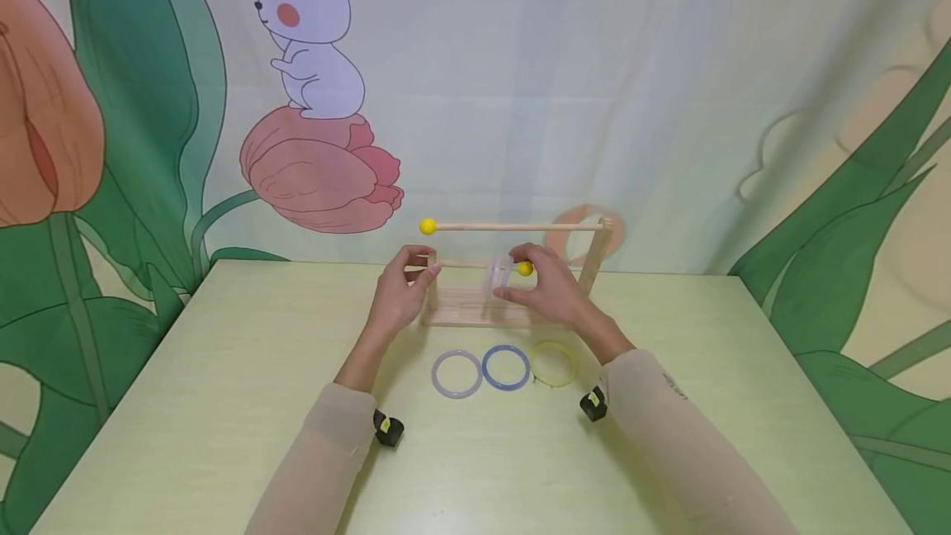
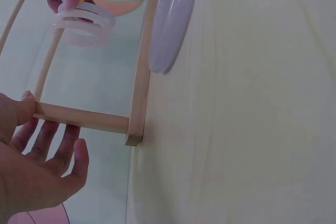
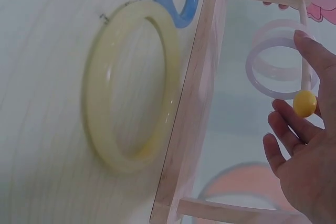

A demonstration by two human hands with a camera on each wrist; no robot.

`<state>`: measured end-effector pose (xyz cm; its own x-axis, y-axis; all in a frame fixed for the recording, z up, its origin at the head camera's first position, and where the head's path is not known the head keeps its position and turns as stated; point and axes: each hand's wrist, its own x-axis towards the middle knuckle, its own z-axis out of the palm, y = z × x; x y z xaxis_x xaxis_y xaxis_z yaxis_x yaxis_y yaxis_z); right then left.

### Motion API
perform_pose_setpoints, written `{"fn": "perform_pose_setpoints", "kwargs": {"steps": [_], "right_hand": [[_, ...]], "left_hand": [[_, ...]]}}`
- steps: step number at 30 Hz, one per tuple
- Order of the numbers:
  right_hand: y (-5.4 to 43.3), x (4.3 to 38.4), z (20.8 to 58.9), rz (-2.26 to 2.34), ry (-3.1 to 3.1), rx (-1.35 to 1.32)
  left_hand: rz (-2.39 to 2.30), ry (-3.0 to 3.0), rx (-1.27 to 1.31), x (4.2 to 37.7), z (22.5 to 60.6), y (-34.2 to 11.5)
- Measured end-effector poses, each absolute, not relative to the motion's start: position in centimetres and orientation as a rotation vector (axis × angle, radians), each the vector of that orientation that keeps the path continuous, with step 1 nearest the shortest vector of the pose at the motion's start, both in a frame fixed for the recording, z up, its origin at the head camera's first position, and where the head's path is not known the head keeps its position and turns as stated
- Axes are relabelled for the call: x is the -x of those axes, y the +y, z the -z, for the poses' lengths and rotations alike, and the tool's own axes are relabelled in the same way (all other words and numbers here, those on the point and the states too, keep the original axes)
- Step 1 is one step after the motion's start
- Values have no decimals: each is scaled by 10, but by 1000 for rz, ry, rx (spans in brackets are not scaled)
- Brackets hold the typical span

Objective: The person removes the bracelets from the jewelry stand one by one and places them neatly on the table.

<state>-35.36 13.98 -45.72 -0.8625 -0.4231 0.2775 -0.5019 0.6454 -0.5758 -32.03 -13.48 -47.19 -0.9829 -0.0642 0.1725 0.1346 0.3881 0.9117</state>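
Observation:
A wooden rack [image 1: 475,320] stands on the table with two yellow-tipped rods at different heights. My left hand [image 1: 397,294] grips the top of its short post [image 2: 84,116], thumb on one side and fingers on the other. Pale translucent bangles [image 2: 86,22] hang around the lower rod [image 1: 461,264], close to its yellow ball [image 3: 304,103]. My right hand [image 1: 551,289] holds the bangle nearest that ball by its rim, between thumb and fingers. The upper rod [image 1: 513,227] carries nothing; its own yellow ball [image 1: 428,226] points left.
In front of the rack, a pale lilac bangle [image 1: 435,384], a blue bangle [image 1: 485,376] and a yellow bangle [image 1: 572,376] lie in a row on the table [image 1: 475,469]. A printed curtain [image 1: 475,130] hangs behind the table's back edge.

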Motion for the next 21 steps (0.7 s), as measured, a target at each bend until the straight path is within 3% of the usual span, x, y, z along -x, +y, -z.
{"fn": "perform_pose_setpoints", "kwargs": {"steps": [21], "right_hand": [[143, 349, 460, -871, -2773, -789]], "left_hand": [[1644, -2469, 61, 321, 473, -134]]}}
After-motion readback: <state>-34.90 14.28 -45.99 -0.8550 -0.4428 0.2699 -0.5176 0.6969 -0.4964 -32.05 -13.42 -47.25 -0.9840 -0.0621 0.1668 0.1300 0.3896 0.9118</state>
